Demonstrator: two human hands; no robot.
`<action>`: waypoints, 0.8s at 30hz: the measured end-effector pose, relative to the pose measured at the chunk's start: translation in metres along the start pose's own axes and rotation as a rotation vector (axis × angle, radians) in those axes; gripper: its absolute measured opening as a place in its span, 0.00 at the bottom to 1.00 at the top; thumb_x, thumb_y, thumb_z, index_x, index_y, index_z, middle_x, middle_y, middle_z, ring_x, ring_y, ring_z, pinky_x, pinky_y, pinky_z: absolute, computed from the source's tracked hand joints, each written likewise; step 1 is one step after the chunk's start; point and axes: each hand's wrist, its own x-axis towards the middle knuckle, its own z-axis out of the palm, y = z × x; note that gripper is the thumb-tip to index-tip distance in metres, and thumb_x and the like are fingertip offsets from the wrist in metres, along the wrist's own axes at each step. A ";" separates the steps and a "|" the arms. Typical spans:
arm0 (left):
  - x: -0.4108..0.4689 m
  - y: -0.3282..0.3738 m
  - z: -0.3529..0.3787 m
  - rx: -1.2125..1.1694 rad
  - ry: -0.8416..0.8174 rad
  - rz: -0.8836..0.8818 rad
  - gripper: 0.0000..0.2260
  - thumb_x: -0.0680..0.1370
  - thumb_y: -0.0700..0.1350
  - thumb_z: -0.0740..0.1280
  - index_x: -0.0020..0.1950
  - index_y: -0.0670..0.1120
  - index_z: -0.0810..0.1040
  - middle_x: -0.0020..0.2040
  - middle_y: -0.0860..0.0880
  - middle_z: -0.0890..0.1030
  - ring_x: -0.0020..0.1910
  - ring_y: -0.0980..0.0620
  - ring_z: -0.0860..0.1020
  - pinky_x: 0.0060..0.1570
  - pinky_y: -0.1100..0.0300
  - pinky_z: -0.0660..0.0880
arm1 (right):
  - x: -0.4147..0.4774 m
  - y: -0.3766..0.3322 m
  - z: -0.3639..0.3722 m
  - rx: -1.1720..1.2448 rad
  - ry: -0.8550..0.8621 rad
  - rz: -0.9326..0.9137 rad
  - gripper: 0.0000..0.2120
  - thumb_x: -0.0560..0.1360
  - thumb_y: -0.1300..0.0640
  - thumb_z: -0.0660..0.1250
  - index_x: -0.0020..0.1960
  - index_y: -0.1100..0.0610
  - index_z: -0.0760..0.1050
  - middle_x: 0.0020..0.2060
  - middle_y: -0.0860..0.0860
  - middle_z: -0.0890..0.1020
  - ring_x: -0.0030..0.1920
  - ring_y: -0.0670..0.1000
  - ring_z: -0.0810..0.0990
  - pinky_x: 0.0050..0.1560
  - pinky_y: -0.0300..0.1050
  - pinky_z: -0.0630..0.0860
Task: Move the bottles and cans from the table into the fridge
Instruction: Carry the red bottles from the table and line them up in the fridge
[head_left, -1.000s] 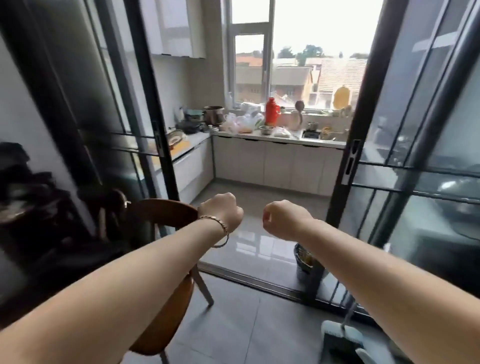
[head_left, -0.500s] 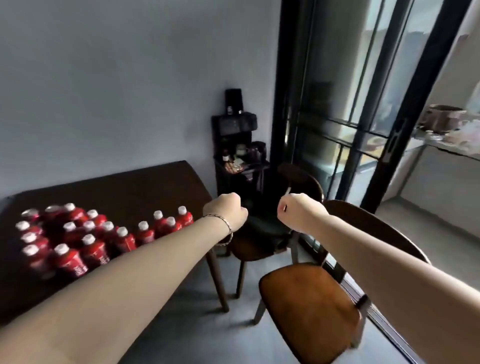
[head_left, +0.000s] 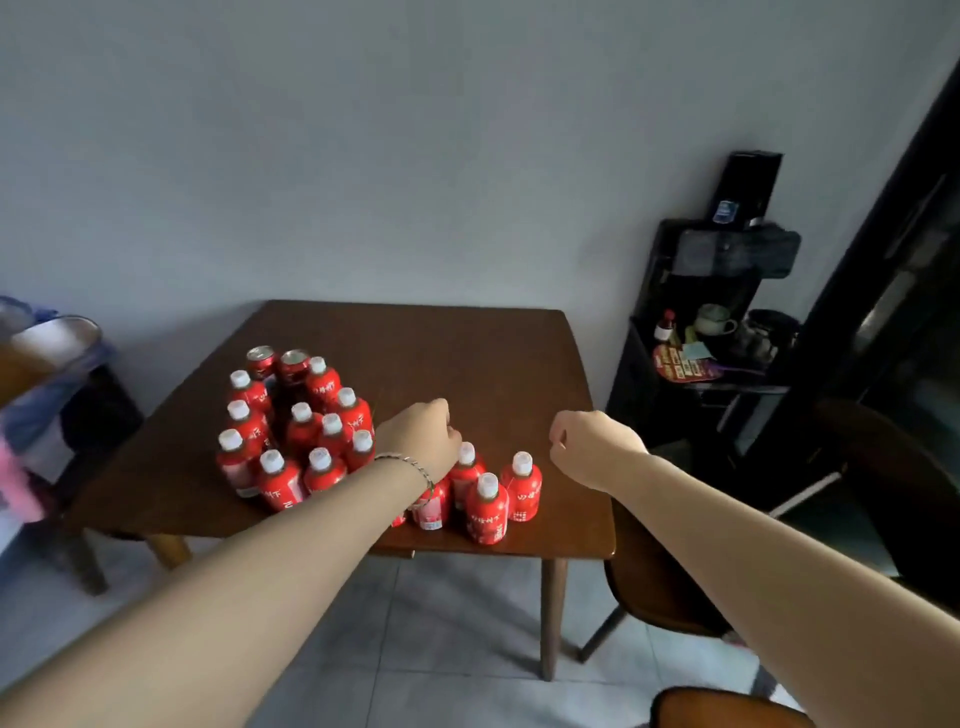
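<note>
Several red bottles (head_left: 303, 434) with white caps stand clustered on the dark wooden table (head_left: 483, 364), towards its left and front. Two red cans (head_left: 278, 362) stand at the back of the cluster. A smaller group of bottles (head_left: 487, 506) stands near the front edge. My left hand (head_left: 421, 439), with a bracelet at the wrist, hangs as a fist above that smaller group and hides part of it. My right hand (head_left: 589, 447) is also curled into a fist, to the right of the bottles, holding nothing. No fridge is in view.
A black shelf unit (head_left: 711, 312) with a cup and small items stands against the wall to the right. A brown chair (head_left: 654, 582) is tucked at the table's right corner, another chair seat (head_left: 727, 709) lies at the bottom edge. A stand with a basin (head_left: 52, 348) is at the left.
The view has swung left from the kitchen doorway to the table with the bottles. Both fists stay held out in front, now over the table.
</note>
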 end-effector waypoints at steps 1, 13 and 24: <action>0.009 -0.009 0.008 0.012 -0.006 -0.004 0.09 0.76 0.46 0.58 0.53 0.47 0.74 0.50 0.47 0.78 0.47 0.45 0.77 0.40 0.57 0.70 | 0.015 -0.002 0.009 0.002 -0.021 -0.010 0.12 0.78 0.56 0.58 0.58 0.54 0.73 0.49 0.51 0.79 0.46 0.52 0.79 0.44 0.45 0.77; 0.131 -0.082 0.143 0.284 -0.319 0.553 0.24 0.75 0.56 0.58 0.69 0.51 0.61 0.70 0.45 0.62 0.66 0.44 0.64 0.60 0.50 0.64 | 0.159 -0.012 0.123 -0.087 -0.209 -0.127 0.24 0.72 0.35 0.59 0.62 0.47 0.70 0.59 0.49 0.69 0.57 0.51 0.70 0.54 0.46 0.70; 0.162 -0.106 0.186 0.305 -0.557 1.035 0.22 0.74 0.52 0.58 0.68 0.54 0.61 0.76 0.46 0.41 0.71 0.40 0.52 0.60 0.46 0.64 | 0.161 -0.006 0.175 -0.342 -0.419 -0.109 0.30 0.68 0.34 0.61 0.66 0.45 0.65 0.62 0.53 0.64 0.61 0.58 0.61 0.54 0.55 0.68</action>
